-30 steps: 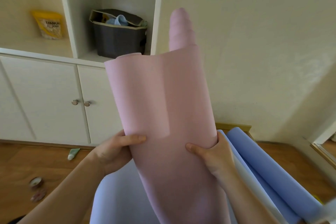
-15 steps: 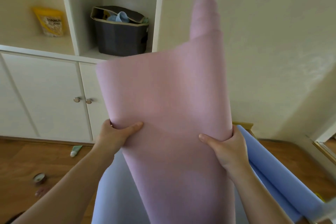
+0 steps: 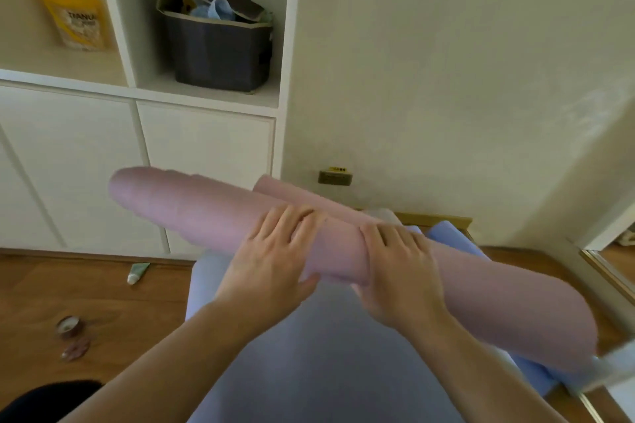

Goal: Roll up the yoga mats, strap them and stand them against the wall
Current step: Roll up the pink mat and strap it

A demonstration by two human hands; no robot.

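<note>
Head view: the pink yoga mat [image 3: 213,213], loosely rolled, lies slanting from upper left to lower right above the lavender mat [image 3: 309,354] spread on the wood floor [image 3: 103,302]. The left hand [image 3: 275,257] lies flat on the roll, fingers [image 3: 295,220] spread and released. The right hand [image 3: 398,264] curls over the roll just beside it, grasping the pink mat. A dark bin [image 3: 216,48] sits in the white shelf [image 3: 285,79] behind.
</note>
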